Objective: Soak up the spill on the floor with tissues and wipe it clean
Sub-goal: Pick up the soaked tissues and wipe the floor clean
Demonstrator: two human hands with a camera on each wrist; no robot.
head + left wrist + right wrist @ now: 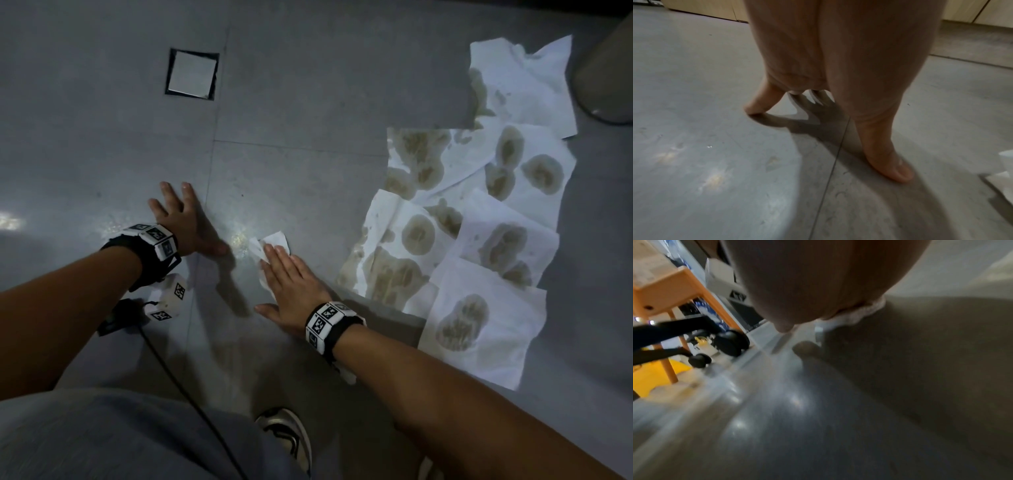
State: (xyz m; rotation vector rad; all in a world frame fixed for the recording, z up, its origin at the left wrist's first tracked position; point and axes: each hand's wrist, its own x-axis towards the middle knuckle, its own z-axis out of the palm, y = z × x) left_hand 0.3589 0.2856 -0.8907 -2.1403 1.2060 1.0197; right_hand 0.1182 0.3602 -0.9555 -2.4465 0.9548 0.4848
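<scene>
A small crumpled tissue lies on the grey floor under the right hand, which presses it flat with straight fingers; only a white corner pokes out past the fingertips, and the rest is covered by the palm. From the right wrist view the tissue shows just as a pale bunched edge beneath the palm, the picture there blurred. Just left of the tissue a small wet patch glints on the floor, faint and hard to outline. The left hand is spread open and propped on the floor beside that patch, resting on fingertips and thumb in the left wrist view, with the palm raised. To the right, well apart from the hands, a sheet of overlapping tissues lies spread flat, blotched with brown-soaked stains; whatever liquid sits under them is hidden. A square floor hatch sits further off. The toe of a shoe and a grey-clad knee are cut off at the bottom edge.
</scene>
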